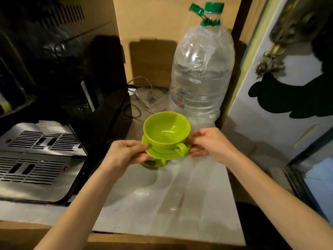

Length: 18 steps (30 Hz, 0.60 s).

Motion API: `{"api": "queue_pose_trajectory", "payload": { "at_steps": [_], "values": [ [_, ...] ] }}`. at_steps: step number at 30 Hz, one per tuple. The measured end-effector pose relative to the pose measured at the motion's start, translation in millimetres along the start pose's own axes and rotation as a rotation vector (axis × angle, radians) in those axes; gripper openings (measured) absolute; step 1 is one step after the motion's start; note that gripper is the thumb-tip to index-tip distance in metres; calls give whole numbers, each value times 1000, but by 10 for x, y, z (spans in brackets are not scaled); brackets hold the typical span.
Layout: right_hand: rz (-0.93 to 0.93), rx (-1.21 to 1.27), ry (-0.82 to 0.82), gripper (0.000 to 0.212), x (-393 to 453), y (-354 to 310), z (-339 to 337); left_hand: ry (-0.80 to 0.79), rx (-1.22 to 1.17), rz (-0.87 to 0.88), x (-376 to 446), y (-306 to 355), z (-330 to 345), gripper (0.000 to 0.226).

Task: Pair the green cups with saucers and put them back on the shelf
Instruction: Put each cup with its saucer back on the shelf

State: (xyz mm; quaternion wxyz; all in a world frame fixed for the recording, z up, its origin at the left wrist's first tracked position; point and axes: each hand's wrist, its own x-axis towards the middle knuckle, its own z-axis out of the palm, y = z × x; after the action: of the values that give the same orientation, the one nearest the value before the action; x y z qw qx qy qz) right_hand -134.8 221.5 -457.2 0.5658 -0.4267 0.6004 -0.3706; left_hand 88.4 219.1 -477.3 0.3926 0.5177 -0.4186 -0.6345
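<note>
Head view, frame centre: left hand (124,154) & right hand (209,145) are pinching, fingers clamped, the green saucer (162,153) carrying a green cup (166,129), above another green piece (155,163) on the shelf (180,195). Risk: tilting, cup sliding off. Lower piece mostly hidden; can't tell cup or saucer.

wood-panel alcove (162,18) | grey shelf top (180,195) | black appliance (72,69) left | dim light

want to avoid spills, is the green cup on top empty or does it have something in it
Empty. The top green cup sits upright on its saucer, and its bare inner bottom shows, with no liquid visible.
</note>
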Motion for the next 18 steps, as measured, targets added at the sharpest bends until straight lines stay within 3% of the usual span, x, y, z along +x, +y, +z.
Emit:
{"api": "queue_pose_trajectory", "payload": {
  "at_steps": [7, 13, 18],
  "values": [
    [-249, 67, 80, 5, -139, -974, -409, -51, -63, 187, 109, 1033, 412, 10],
    [-394, 151, 148, 10, -227, -1677, -689, -90, -105, 302, 191, 1831, 689, 35],
    [-491, 216, 180, 18, -331, -2250, -872, -117, -163, 380, 217, 2484, 888, 17]
  ]
}}
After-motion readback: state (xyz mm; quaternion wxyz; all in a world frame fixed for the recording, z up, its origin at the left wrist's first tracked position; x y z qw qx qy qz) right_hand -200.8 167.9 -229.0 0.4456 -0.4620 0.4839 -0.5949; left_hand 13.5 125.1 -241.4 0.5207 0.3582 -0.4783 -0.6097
